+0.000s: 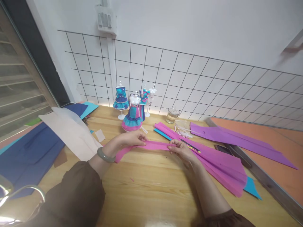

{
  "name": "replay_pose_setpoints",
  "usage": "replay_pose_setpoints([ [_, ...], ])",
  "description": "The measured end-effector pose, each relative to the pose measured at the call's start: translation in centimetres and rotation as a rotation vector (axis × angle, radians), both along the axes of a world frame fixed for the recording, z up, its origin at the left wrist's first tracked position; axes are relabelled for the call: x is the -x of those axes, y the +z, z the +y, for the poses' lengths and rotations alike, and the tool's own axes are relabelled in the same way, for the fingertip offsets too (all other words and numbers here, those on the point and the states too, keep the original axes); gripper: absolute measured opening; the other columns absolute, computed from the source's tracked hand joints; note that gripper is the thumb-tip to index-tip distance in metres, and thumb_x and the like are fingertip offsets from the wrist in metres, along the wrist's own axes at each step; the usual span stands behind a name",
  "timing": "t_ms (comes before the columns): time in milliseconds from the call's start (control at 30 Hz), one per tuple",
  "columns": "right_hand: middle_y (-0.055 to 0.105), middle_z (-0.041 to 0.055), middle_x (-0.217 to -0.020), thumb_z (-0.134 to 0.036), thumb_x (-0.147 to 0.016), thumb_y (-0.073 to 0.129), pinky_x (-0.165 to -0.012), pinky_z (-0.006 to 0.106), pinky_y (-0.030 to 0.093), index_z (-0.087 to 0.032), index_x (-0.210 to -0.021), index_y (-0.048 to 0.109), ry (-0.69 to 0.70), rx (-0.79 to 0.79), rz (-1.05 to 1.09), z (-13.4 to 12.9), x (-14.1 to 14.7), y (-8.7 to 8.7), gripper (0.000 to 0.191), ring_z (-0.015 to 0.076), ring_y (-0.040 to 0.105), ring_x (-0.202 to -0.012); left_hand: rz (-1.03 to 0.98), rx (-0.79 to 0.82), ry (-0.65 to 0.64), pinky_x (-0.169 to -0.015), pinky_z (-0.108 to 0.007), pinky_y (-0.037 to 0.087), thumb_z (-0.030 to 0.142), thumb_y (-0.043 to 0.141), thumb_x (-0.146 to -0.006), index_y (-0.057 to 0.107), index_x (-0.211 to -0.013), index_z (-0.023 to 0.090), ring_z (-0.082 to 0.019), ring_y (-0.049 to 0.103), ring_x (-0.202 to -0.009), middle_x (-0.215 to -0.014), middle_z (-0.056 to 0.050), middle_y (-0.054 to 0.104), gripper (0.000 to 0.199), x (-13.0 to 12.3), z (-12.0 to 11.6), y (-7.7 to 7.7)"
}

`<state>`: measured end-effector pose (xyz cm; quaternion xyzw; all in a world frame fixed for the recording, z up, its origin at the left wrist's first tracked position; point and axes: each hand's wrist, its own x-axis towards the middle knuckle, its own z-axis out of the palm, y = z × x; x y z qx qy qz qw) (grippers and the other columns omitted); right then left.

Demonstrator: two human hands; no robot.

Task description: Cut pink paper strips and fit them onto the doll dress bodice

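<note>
A narrow pink strip (156, 145) is stretched between my two hands above the wooden table. My left hand (134, 138), with a grey-green bangle on its wrist, pinches the strip near its middle, and the left end of the strip hangs down under the wrist. My right hand (181, 150) pinches the strip's right end. Just behind my left hand stands a small dress form (133, 116) in a pink, blue and teal dress. Beside my right hand, a dark pen-like tool (190, 145) lies on large pink sheets (220, 160).
Behind are more small dress forms (121, 99) and a glass jar (172, 116). White sheets (73, 135) and dark blue sheets (30, 154) lie at left. Purple sheets (239, 138) lie at right, near a dark phone-like object (223, 149). A wire grid (163, 67) lines the wall.
</note>
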<state>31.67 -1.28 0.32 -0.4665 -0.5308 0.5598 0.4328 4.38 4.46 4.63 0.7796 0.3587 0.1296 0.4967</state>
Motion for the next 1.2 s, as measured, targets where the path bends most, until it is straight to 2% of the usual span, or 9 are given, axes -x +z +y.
replay_pose_setpoints([
  [100,0.058,-0.0031,-0.055,-0.029,-0.064,0.076,-0.05,0.021,0.036,-0.018,-0.074,0.057,-0.024,0.039,0.07,0.0,-0.6,0.4,0.024,0.0081,0.05,-0.049,-0.024,0.002,0.01,-0.062,-0.023,0.037,0.032,0.063,-0.069,0.065,-0.092,0.015,-0.014,0.052,-0.073,-0.081,-0.002,0.06,0.029,0.1,0.3,-0.3],
  [300,0.056,-0.0043,-0.054,-0.026,-0.063,0.076,-0.053,0.023,0.04,-0.02,-0.075,0.059,-0.05,0.029,0.181,0.4,-2.1,0.4,0.022,0.0087,0.053,-0.05,-0.002,-0.001,-0.096,-0.067,-0.025,0.039,0.03,0.065,-0.068,0.065,-0.096,0.014,-0.016,0.055,-0.078,-0.089,-0.004,0.063,0.032,0.4,1.3,-0.2],
  [400,0.059,-0.0035,-0.056,-0.026,-0.063,0.076,-0.057,0.024,0.043,-0.021,-0.076,0.06,-0.054,0.016,0.224,0.5,-2.9,0.3,0.021,0.0096,0.055,-0.052,-0.031,0.032,-0.074,-0.07,-0.024,0.04,0.026,0.067,-0.066,0.064,-0.097,0.016,-0.016,0.055,-0.083,-0.092,-0.004,0.062,0.033,0.6,1.2,0.1],
  [567,0.063,-0.0014,-0.061,-0.024,-0.064,0.074,-0.059,0.025,0.045,-0.022,-0.075,0.062,-0.053,-0.002,0.259,0.6,-3.6,0.3,0.017,0.011,0.057,-0.057,-0.096,0.103,-0.033,-0.069,-0.023,0.04,0.022,0.065,-0.068,0.061,-0.1,0.016,-0.013,0.055,-0.079,-0.087,-0.002,0.061,0.033,0.9,1.0,0.5],
  [733,0.062,-0.0018,-0.062,-0.023,-0.063,0.073,-0.059,0.026,0.047,-0.022,-0.073,0.061,-0.057,-0.005,0.273,0.6,-3.9,0.2,0.016,0.0114,0.057,-0.058,-0.151,0.091,-0.036,-0.077,-0.025,0.041,0.021,0.066,-0.067,0.058,-0.093,0.017,-0.014,0.056,-0.089,-0.094,-0.003,0.061,0.028,1.6,1.0,1.1],
  [900,0.061,-0.0018,-0.061,-0.025,-0.062,0.074,-0.058,0.027,0.047,-0.021,-0.072,0.059,-0.069,0.002,0.27,0.6,-4.0,0.2,0.019,0.0124,0.057,-0.057,-0.131,0.061,-0.073,-0.074,-0.025,0.041,0.025,0.064,-0.071,0.053,-0.097,0.02,-0.014,0.056,-0.083,-0.083,0.001,0.057,0.029,2.3,0.9,1.8],
  [1000,0.06,-0.0025,-0.06,-0.026,-0.063,0.074,-0.056,0.026,0.045,-0.022,-0.074,0.058,-0.08,0.008,0.268,0.6,-4.0,0.2,0.02,0.0113,0.055,-0.054,-0.129,0.075,-0.106,-0.075,-0.026,0.041,0.026,0.06,-0.074,0.051,-0.097,0.02,-0.013,0.056,-0.082,-0.084,0.0,0.056,0.026,2.6,0.9,2.0],
  [1200,0.057,-0.003,-0.059,-0.028,-0.062,0.074,-0.05,0.025,0.041,-0.023,-0.076,0.056,-0.102,0.021,0.258,0.6,-4.0,0.2,0.023,0.0103,0.049,-0.049,-0.126,0.087,-0.067,-0.069,-0.025,0.042,0.031,0.06,-0.074,0.054,-0.103,0.02,-0.012,0.054,-0.074,-0.086,-0.001,0.055,0.031,3.0,0.9,2.4],
])
